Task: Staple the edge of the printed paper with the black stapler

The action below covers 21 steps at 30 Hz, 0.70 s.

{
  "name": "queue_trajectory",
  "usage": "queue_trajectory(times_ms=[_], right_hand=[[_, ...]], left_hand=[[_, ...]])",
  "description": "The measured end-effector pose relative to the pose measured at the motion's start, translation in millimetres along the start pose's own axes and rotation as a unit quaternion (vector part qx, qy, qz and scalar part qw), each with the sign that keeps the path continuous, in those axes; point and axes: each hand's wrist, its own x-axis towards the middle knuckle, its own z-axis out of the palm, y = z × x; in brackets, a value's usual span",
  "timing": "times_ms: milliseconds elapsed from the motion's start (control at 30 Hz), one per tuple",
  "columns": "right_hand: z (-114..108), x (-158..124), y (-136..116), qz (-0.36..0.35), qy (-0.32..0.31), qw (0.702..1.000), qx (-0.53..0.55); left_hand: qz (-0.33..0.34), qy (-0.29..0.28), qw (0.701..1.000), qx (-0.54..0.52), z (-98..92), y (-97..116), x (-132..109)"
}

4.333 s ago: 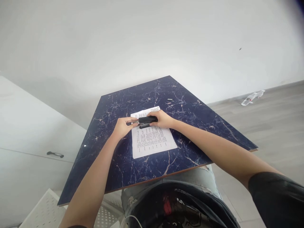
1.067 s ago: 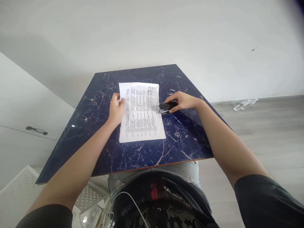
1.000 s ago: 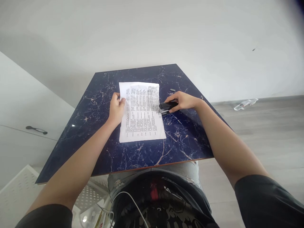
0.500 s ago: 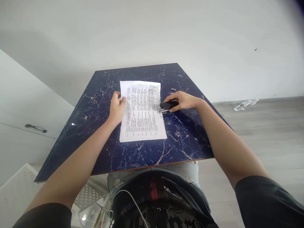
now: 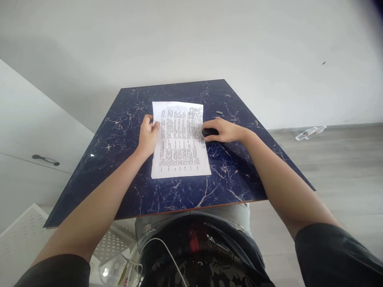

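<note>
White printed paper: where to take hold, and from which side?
Left long edge, upper half, coming from the left: I'd pinch the thin white printed paper with the thumb on top, as the left grip does. Its flat shape likely offers only edges, and the black oblong stapler in the right grip crowds the right one.

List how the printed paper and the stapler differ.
The paper is white with dark print; the stapler is black. The paper is broad and thin, the stapler narrow and chunky. The left hand grips the paper; the right hand covers much of the stapler. Both are held.
</note>
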Motion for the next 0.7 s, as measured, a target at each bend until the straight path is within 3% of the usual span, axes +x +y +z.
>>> queue_trajectory(times_ms=[467, 633, 700], right_hand=[[18, 17, -12, 0.042, 0.098, 0.994, -0.028], [20, 22, -16, 0.079, 0.113, 0.99, 0.032], [21, 24, -17, 0.1, 0.081, 0.991, 0.043]], left_hand=[[-0.05, -0.007, 0.998, -0.033, 11.5, 4, -5], [-0.072, -0.018, 0.997, -0.021, 16.4, 4, -8], [-0.079, -0.02, 0.996, -0.018, 17.3, 5, -9]])
